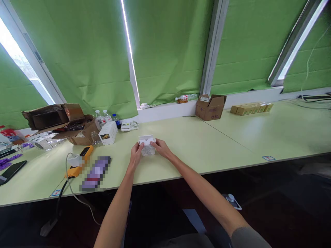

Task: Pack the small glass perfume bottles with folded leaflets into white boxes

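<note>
A small white box (148,150) with fine print on its near face is held between both hands above the table's front part. Its top flap stands raised at the far side. My left hand (136,153) grips the box's left edge, thumb at the top. On the opposite edge, my right hand (160,148) has its thumb and fingers closed on the box near the flap. What lies inside the box cannot be seen.
The pale table (181,137) carries a white carton (108,133), an orange power strip (86,151) and a blurred purple phone-like item (96,174) on the left. Cardboard boxes (210,107) and several small yellowish boxes (250,108) stand at the back right.
</note>
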Tool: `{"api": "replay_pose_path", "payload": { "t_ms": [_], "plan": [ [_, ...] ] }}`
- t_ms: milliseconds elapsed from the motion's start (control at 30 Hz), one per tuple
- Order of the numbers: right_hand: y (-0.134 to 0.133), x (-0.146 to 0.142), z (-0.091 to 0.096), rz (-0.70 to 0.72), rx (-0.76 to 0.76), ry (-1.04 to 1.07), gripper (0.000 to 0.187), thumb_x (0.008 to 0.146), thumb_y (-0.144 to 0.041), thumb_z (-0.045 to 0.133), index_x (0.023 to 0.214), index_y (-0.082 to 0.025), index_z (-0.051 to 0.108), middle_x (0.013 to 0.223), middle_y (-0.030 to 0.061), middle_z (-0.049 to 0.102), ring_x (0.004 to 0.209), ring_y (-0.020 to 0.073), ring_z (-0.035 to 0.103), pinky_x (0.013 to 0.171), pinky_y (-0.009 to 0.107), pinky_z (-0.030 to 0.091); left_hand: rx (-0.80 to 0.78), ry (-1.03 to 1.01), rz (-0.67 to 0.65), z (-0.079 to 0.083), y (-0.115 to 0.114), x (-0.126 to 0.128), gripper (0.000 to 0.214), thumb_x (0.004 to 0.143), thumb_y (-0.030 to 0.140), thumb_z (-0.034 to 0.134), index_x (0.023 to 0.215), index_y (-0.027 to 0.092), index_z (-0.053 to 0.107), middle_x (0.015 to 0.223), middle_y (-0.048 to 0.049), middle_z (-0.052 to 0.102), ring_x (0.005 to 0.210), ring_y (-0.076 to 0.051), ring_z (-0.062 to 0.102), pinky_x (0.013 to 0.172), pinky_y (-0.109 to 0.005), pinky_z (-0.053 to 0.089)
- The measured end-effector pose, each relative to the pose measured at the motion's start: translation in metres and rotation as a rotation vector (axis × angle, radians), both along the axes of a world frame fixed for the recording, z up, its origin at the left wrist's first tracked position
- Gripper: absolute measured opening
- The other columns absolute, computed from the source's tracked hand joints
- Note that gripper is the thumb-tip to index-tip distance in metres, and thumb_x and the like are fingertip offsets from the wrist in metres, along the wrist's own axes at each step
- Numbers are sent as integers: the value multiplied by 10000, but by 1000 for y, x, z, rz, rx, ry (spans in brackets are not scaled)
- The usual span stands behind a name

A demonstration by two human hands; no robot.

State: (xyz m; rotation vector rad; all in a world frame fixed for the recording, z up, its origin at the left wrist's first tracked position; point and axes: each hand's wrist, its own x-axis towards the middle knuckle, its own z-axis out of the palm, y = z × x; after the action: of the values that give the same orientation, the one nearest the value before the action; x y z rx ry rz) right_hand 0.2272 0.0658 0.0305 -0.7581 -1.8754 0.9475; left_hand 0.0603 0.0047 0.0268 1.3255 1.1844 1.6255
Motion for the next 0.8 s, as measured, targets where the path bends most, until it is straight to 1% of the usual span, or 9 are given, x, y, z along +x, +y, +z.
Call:
{"api": "replay_pose_path", "payload": {
  "t_ms": [100, 300, 400, 533, 667, 800],
  "plan": [
    [-3, 0, 2, 14, -11, 5, 470, 848, -591, 480, 908, -153, 642, 831, 43, 659, 730, 178, 579, 620, 269, 441, -10, -17, 4, 1, -1, 2, 518, 790, 589, 582, 999, 125, 677, 903, -84, 702, 951, -245, 625, 826, -320, 472],
    [-8, 1, 6, 42, -60, 29, 530, 849, -647, 437, 870, -152, 625, 824, 53, 655, 736, 184, 577, 587, 258, 429, 0, -40, 3, -1, 1, 2, 507, 777, 542, 623, 1045, 116, 681, 901, -88, 714, 943, -252, 639, 860, -345, 474],
    [-8, 0, 5, 46, -88, 46, 538, 840, -657, 441, 883, -154, 624, 841, 57, 663, 749, 191, 585, 588, 258, 434, 1, -41, 0, -3, 2, 2, 498, 774, 527, 627, 1051, 116, 682, 905, -87, 715, 957, -258, 636, 847, -342, 478],
    [-5, -1, 3, 43, -98, 61, 504, 830, -630, 475, 878, -153, 632, 842, 55, 668, 740, 190, 586, 590, 259, 433, -8, -43, 13, -2, 1, 3, 490, 771, 520, 627, 1038, 114, 687, 894, -86, 716, 936, -256, 637, 818, -336, 479],
    [-3, -3, 1, 39, -91, 55, 469, 832, -584, 487, 873, -145, 646, 827, 54, 668, 734, 187, 577, 600, 260, 425, -16, -61, 30, 2, -2, 6, 459, 758, 498, 641, 1003, 114, 696, 867, -80, 714, 894, -243, 637, 796, -325, 474],
    [-4, -3, 2, 54, -109, 67, 461, 835, -555, 481, 890, -132, 655, 839, 57, 668, 745, 184, 571, 622, 262, 421, -33, -120, 45, 7, -6, 9, 441, 713, 467, 687, 960, 102, 705, 819, -76, 710, 859, -234, 635, 755, -306, 466]
  ]
}}
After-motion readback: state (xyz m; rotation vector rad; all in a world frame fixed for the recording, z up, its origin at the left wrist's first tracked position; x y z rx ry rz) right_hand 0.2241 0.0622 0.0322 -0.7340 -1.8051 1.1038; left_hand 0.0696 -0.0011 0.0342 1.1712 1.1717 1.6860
